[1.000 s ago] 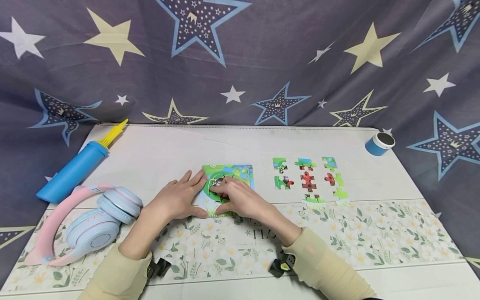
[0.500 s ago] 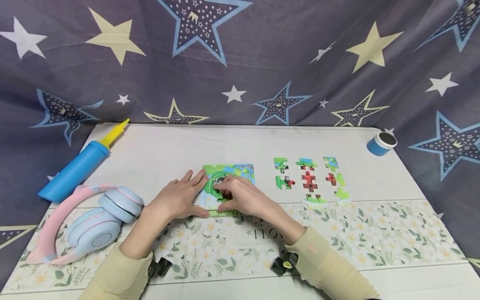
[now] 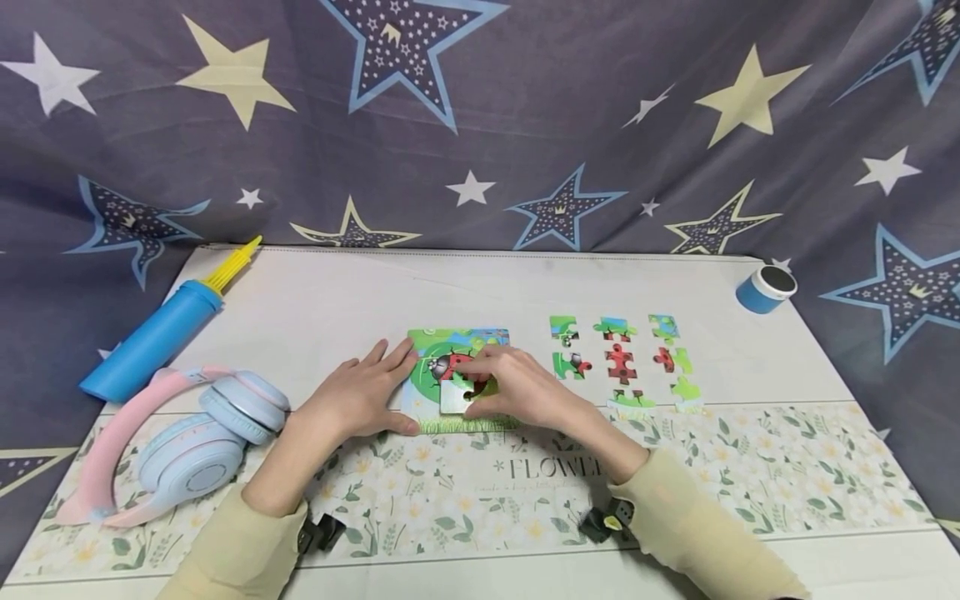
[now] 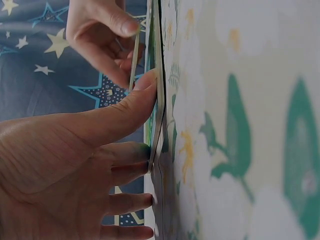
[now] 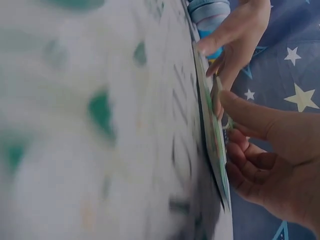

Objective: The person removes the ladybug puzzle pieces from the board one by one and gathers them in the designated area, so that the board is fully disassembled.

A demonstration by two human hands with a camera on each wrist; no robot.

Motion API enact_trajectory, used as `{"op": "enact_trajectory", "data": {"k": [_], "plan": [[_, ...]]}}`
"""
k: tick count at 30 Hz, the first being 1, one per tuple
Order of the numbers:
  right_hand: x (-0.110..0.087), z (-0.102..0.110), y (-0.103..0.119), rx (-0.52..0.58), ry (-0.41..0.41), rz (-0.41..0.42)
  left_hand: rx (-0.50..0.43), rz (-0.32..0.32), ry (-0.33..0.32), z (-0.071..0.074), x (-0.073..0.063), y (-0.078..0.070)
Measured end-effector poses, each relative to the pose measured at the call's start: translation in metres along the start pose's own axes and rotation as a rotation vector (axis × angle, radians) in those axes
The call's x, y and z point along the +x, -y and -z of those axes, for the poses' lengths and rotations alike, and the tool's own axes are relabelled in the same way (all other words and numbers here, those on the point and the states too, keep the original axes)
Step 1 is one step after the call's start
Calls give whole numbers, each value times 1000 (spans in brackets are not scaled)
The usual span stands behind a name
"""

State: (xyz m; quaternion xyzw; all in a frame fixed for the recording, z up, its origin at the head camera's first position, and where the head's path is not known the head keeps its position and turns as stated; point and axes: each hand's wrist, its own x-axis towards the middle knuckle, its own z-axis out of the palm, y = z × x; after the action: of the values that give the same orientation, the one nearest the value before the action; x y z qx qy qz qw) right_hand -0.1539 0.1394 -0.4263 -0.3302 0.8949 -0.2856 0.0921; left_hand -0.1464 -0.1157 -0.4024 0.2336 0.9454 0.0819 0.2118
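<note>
A square puzzle board (image 3: 467,426) with a ladybug picture on a green leaf lies on the table. My left hand (image 3: 356,398) is spread at its left side, fingertips and thumb on its edge. Between the thumb and fingers of my right hand (image 3: 525,385) is a puzzle piece (image 3: 453,398), tilted up over the lower middle of the board, its face pale with glare. In the left wrist view this puzzle piece (image 4: 134,65) appears edge-on, raised off the board. Right fingers and palm cover the board's right part.
Several loose puzzle pieces (image 3: 620,364) lie in rough rows to the right of the board. Pink and blue headphones (image 3: 191,454) and a blue hand pump (image 3: 153,337) are on the left. A small blue jar (image 3: 765,290) stands back right, before a starry curtain (image 3: 480,125).
My right hand has moved right and lifted a puzzle piece from the board, tilting it up. More of the ladybug picture shows. The left hand stays on the board's edge.
</note>
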Motion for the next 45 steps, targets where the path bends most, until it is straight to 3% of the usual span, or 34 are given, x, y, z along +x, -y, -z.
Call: {"op": "enact_trajectory", "data": {"k": [27, 34, 45], "plan": [[-62, 37, -47, -48, -43, -52, -3, -11, -14, -1, 0, 1], [-78, 45, -58, -62, -20, -85, -19, -5, -19, -1, -1, 1], [-99, 51, -74, -99, -18, -52, -19, -3, -15, 1, -1, 0]]}}
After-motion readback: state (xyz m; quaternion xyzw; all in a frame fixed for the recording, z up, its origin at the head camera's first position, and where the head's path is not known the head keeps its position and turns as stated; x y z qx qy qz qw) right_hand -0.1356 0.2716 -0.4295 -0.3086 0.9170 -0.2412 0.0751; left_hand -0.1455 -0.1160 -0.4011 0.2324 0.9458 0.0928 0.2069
